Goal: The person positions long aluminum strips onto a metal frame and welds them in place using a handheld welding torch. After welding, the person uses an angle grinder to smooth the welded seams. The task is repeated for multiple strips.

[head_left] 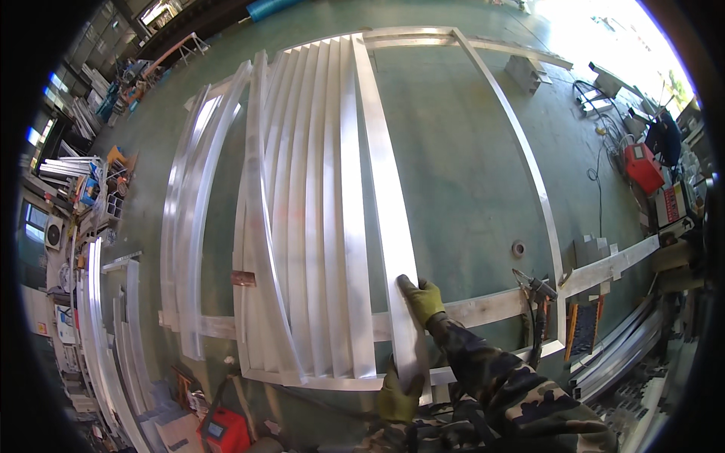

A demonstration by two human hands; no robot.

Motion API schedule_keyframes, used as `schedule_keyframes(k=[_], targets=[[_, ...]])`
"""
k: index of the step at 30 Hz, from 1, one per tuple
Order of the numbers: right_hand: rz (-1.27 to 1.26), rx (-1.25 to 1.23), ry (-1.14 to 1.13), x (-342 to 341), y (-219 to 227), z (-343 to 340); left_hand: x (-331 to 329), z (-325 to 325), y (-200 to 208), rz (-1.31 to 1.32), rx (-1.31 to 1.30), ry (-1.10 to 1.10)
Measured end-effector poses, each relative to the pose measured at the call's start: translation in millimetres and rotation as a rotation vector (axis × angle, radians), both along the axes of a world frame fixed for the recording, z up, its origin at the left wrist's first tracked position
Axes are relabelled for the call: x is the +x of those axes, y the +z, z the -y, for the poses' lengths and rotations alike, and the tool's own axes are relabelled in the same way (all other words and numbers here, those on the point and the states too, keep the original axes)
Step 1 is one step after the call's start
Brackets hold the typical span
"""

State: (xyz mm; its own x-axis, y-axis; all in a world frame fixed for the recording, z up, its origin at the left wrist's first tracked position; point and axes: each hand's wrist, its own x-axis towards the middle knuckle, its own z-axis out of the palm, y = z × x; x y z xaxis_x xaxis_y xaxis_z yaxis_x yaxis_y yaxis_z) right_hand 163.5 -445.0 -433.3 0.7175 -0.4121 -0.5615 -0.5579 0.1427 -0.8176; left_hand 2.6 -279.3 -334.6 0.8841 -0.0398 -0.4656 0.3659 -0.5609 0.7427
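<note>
Along the near edge of the metal frame (513,128), right of its row of slats (310,189), I hold a long, shiny slat (385,174) with both gloved hands. My left hand (398,400) is at the slat's near end, its fingers bent around that end where it reaches the frame's near edge. My right hand (423,300) sits a little farther up, thumb laid on the top face and the other fingers closed at the right-hand side; how far they curl underneath I cannot see. The slat runs away from me to the frame's far edge, where its tip lies just beside the last slat of the row; toward me a gap opens between the two. The row fills the frame's left part, and a bowed strip (268,219) lies slantwise over it, down to the near edge.

Past the frame's left edge, more loose strips (200,204) rest on a pale crossbeam (483,308) that passes beneath. Near the frame's near right corner I see a torch (535,284) with its cable, and close by, a small ring (518,248) on the green floor (468,196). Well beyond the right edge stands a red machine (644,167).
</note>
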Motion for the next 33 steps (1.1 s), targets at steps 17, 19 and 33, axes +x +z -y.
schedule_keyframes(k=[17, 19, 33], targets=[[-0.118, 0.074, 0.100, -11, -180, -11, 50, -66, -182, -0.475, 0.098, -0.297], [-0.145, 0.101, 0.070, -6, -197, -9, 62, -66, -198, -0.494, 0.173, -0.323], [-0.259, 0.086, 0.348, -159, -179, -23, 95, -62, -241, -0.636, 0.432, -0.505]])
